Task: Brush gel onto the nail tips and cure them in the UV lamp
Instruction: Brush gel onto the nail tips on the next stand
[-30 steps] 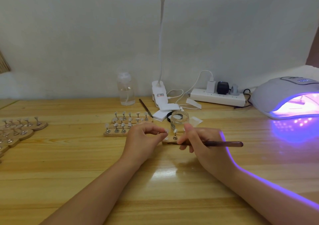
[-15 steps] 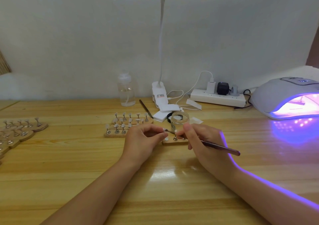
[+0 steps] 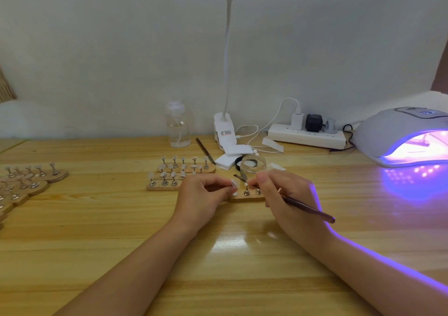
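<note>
My left hand [image 3: 202, 194] pinches a small clear nail tip [image 3: 234, 184] just left of a short wooden holder block [image 3: 247, 197] with metal pegs. My right hand [image 3: 282, 195] holds a thin brown gel brush [image 3: 308, 209], whose bristle end reaches towards the nail tip. Right behind the block stands an open clear gel jar [image 3: 253, 164]. A white UV lamp [image 3: 400, 136] glows purple at the far right, its mouth facing me. More nail tips stand on wooden holders [image 3: 180, 173] behind my left hand.
Several wooden holders with pegs [image 3: 29, 182] lie at the table's left edge. At the back are a clear bottle [image 3: 177, 127], a clip desk lamp base [image 3: 224, 131], a power strip [image 3: 306, 137] with plugs, a second brush [image 3: 205, 150] and a white pad [image 3: 230, 156].
The brush handle swung down to the right and its tip rose towards the nail tip. My left hand stayed put, holding the tip.
</note>
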The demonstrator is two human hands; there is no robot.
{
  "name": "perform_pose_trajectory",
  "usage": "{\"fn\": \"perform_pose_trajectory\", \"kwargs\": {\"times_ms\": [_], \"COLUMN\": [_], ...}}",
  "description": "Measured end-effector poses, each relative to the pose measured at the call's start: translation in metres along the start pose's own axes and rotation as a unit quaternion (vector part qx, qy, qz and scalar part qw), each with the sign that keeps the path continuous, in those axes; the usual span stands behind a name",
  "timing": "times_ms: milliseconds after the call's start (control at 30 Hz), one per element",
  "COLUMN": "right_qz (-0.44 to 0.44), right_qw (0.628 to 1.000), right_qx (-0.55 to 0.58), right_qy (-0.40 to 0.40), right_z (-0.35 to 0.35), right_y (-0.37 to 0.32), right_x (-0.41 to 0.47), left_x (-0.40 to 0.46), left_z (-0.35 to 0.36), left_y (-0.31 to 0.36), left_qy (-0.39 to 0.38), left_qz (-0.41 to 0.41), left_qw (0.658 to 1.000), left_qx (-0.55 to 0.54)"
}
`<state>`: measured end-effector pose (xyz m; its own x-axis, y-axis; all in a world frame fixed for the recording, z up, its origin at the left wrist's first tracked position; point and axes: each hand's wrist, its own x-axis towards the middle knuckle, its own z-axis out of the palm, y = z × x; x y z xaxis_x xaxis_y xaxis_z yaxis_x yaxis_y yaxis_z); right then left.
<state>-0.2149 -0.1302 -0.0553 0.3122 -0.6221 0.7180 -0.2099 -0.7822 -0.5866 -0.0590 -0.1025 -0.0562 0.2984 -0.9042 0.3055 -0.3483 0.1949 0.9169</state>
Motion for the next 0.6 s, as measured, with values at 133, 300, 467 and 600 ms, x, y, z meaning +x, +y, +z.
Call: {"fn": "perform_pose_trajectory", "kwargs": {"times_ms": [133,300,467,600], "right_qz": [0.026,0.020,0.007,0.035], "right_qw": [0.999,1.000,1.000,0.999], "right_qx": [0.030,0.000,-0.003,0.015], "right_qy": [0.007,-0.005,0.013,0.000], "right_z": [0.0004,0.0010,0.0009,0.0013], "right_y": [0.0009,0.0019,0.0024,0.0022], "right_x": [-0.0023,-0.0008,-0.0017,-0.0016], "left_x": [-0.0007,-0.0001,0.0003,0.0005], "left_z": [0.0001,0.0005,0.0007,0.0011], "left_y": [0.0005,0.0005,-0.0006,-0.0005], "left_qy": [-0.006,-0.014,-0.008,-0.010], "left_qz": [0.006,0.009,0.009,0.008], "left_qw": [1.000,1.000,1.000,1.000], "left_qx": [0.006,0.008,0.020,0.021]}}
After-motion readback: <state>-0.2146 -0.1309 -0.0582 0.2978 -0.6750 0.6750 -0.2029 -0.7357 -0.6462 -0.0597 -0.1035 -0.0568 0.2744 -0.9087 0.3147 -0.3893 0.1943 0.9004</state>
